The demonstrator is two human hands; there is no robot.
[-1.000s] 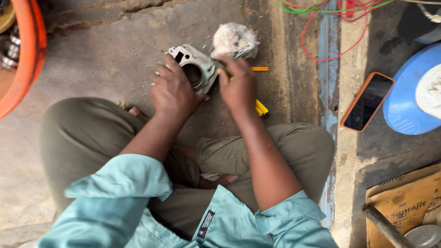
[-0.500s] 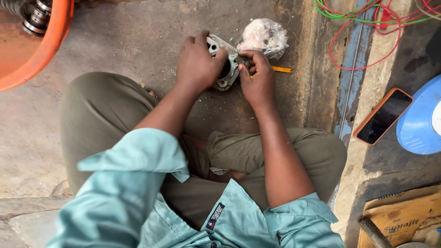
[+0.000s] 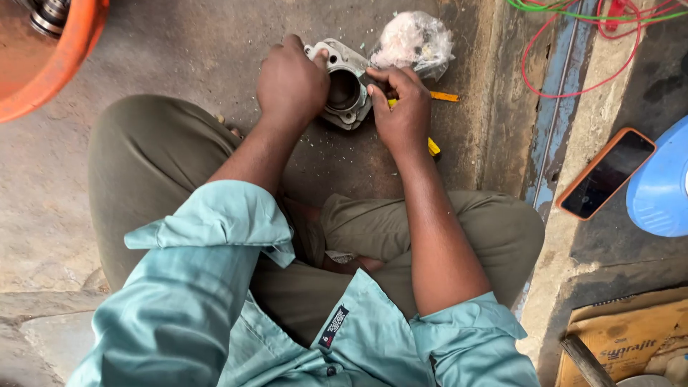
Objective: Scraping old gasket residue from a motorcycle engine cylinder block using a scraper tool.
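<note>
Concrete floor (image 3: 179,50): hands (image 3: 292,84) on cyl. (image 3: 345,86), maybe.

My left hand (image 3: 292,86) covers the cylinder's (image 3: 347,84) left side; my right hand (image 3: 401,107) hides most of the yellow tool (image 3: 444,96). Orange tub (image 3: 68,61), blue lid (image 3: 663,190) and cardboard box (image 3: 631,340) are cut off by edges.

Counted two hands (image 3: 292,84) (image 3: 403,109), one grey metal cylinder block (image 3: 345,82), one clear plastic bag (image 3: 414,43), one phone (image 3: 606,174), one orange basin (image 3: 61,68), one cardboard box (image 3: 631,342).
</note>
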